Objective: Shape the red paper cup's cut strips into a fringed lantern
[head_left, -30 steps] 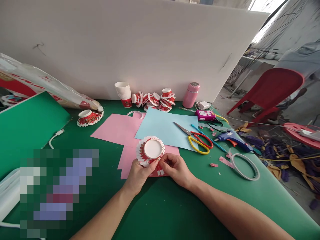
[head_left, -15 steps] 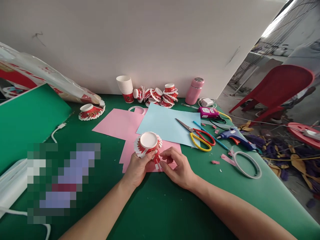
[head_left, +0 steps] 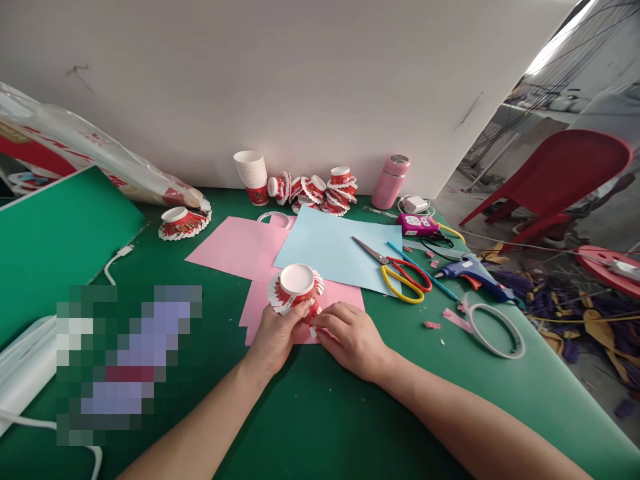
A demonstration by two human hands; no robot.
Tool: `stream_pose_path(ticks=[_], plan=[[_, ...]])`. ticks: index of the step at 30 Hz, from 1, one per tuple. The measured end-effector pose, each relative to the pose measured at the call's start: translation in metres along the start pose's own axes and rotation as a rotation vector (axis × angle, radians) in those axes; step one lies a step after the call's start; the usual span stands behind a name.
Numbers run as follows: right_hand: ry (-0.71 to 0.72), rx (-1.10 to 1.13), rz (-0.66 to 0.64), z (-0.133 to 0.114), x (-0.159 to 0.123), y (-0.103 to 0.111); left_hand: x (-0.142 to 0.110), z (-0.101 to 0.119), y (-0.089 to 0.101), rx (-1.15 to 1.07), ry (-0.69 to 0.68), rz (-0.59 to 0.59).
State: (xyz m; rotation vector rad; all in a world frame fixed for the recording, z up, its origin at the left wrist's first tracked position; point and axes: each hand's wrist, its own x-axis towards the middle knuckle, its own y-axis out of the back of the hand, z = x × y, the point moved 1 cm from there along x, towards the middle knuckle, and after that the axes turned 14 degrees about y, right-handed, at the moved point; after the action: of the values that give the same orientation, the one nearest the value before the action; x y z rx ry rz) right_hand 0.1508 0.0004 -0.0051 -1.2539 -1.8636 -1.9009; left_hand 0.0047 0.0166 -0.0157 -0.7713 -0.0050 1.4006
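A red and white paper cup (head_left: 297, 280) is upside down in my left hand (head_left: 273, 339), base upward. Its side is cut into strips, many of them folded outward into a fringe. My left thumb presses on the near side, with the fingers beneath. At the cup's lower right, my right hand (head_left: 354, 339) is closed, thumb and fingertips pinching one of the strips. Pink paper (head_left: 254, 303) lies under the cup, and blue paper (head_left: 320, 243) is just beyond it. Scissors (head_left: 400, 277) with red and yellow handles rest partly on the blue sheet.
Along the wall stand stacked paper cups (head_left: 250, 177), a pile of fringed cups (head_left: 320, 192) and a pink bottle (head_left: 391, 181). Another fringed cup (head_left: 184, 223) sits at left. On the right lie a blue glue gun (head_left: 473, 275) and a tape roll (head_left: 495, 331).
My right hand has moved slightly left and its fingers have closed on a strip of the cup. The left hand and cup stay almost where they were.
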Motion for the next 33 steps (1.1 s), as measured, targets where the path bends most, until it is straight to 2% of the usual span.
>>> stream_pose_path(ticks=[5,12,18,25,33], plan=[[0.024,-0.062,-0.003,-0.0023,0.0003,0.0007,-0.0010,0.0010,-0.0014,0.009,0.006,0.018],[0.022,-0.030,0.132,-0.0035,0.0033,0.0035,-0.0033,0.0008,-0.0018,0.125,-0.027,0.015],[-0.186,0.160,0.228,-0.0023,0.0022,0.0025,-0.0017,-0.0040,0.0002,0.200,-0.082,-0.021],[-0.451,0.340,0.253,0.0003,0.0015,0.0004,-0.0009,-0.0072,0.0011,0.225,-0.083,-0.004],[-0.573,0.388,0.254,0.0014,0.0023,-0.0010,-0.0027,-0.0061,-0.0008,0.246,-0.097,-0.004]])
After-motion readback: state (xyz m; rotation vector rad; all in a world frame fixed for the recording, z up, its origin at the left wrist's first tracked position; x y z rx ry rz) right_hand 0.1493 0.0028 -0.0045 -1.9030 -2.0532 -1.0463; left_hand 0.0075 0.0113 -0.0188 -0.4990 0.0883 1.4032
